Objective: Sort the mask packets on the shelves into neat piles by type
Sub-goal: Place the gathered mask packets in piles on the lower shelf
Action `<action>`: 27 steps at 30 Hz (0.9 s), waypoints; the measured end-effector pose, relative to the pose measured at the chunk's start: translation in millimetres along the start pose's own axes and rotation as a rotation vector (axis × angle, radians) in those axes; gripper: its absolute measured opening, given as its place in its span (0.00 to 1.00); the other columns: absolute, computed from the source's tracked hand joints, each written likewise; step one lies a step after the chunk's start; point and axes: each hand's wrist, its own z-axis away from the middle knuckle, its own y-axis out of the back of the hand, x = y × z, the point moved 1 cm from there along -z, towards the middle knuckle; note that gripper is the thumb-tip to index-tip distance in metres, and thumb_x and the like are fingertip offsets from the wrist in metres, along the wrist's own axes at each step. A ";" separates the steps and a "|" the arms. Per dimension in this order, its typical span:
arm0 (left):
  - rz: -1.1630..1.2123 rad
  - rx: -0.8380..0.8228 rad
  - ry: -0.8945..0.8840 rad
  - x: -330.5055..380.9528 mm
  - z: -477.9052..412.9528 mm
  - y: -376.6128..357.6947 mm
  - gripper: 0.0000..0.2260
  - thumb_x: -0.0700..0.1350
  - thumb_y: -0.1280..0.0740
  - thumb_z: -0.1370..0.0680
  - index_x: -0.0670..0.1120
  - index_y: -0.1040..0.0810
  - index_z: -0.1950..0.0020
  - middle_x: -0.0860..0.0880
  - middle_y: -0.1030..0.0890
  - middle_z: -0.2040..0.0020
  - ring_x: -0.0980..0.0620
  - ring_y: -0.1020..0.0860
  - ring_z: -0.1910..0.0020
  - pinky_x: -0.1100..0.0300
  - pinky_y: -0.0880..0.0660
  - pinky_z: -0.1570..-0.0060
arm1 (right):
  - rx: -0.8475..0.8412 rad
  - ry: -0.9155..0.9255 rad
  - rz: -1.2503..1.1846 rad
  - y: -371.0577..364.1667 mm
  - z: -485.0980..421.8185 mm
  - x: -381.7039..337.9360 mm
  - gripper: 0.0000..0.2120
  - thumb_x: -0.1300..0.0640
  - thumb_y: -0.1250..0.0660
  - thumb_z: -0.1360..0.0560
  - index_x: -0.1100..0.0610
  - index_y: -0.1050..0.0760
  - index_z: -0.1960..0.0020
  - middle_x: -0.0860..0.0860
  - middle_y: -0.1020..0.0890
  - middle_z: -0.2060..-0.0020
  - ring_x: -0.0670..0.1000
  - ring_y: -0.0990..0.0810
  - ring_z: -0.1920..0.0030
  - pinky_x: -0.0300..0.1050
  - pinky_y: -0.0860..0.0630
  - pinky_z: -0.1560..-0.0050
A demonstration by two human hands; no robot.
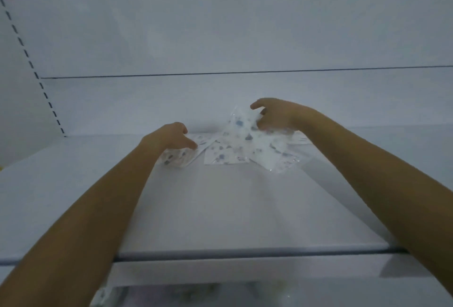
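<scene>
Packets are clutched in a small pile [175,158] on the shelf [220,208] by the curled fingers of the left hand [169,138]; farther back, a lifted packet [241,125] is pinched by the right hand [277,114]. Slippery film could be dropped onto the loose packets [225,157], scattering them.

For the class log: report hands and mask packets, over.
Right hand pinches raised clear-wrapped, blue-printed white mask packet. Left hand on second packet, grip unclear. Loose packets overlap between them.
</scene>
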 end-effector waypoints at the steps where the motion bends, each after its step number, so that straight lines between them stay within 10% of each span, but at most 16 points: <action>1: 0.010 0.002 -0.003 -1.5 -0.9 -1.4 0.29 0.53 0.31 0.26 0.43 0.35 0.30 0.44 0.34 0.29 0.46 0.34 0.31 0.55 0.37 0.36 | 0.069 -0.001 -0.016 13.6 -3.2 8.7 0.28 0.63 0.35 0.25 0.56 0.38 0.28 0.57 0.27 0.36 0.56 0.24 0.43 0.43 0.29 0.46; 5: 0.038 -0.006 0.002 -10.6 -2.1 -3.8 0.30 0.55 0.31 0.26 0.44 0.35 0.30 0.45 0.33 0.29 0.46 0.33 0.32 0.57 0.36 0.37 | 0.219 -0.048 0.054 37.9 -22.1 53.7 0.21 0.64 0.33 0.27 0.61 0.31 0.35 0.59 0.26 0.38 0.55 0.26 0.47 0.42 0.31 0.51; 15: 0.150 -0.027 -0.043 -5.6 4.2 -6.7 0.33 0.53 0.25 0.32 0.45 0.32 0.32 0.47 0.32 0.31 0.48 0.31 0.34 0.57 0.35 0.39 | -0.121 -0.293 0.244 12.5 -32.3 112.8 0.32 0.55 0.36 0.24 0.56 0.45 0.25 0.55 0.33 0.30 0.55 0.33 0.31 0.47 0.39 0.31; 22: 0.166 0.004 -0.075 5.1 8.9 -13.3 0.28 0.57 0.27 0.31 0.43 0.27 0.37 0.45 0.27 0.35 0.47 0.28 0.38 0.58 0.33 0.44 | -0.027 -0.234 0.349 16.8 -26.9 123.1 0.17 0.55 0.34 0.27 0.61 0.25 0.41 0.57 0.22 0.42 0.55 0.26 0.48 0.47 0.31 0.47; 27: 0.127 0.046 -0.100 11.5 14.3 -19.7 0.31 0.59 0.30 0.30 0.42 0.28 0.34 0.45 0.27 0.35 0.47 0.28 0.37 0.59 0.34 0.41 | -0.020 -0.243 0.305 20.9 -18.9 116.4 0.22 0.46 0.38 0.23 0.59 0.29 0.35 0.55 0.28 0.35 0.56 0.30 0.36 0.48 0.36 0.37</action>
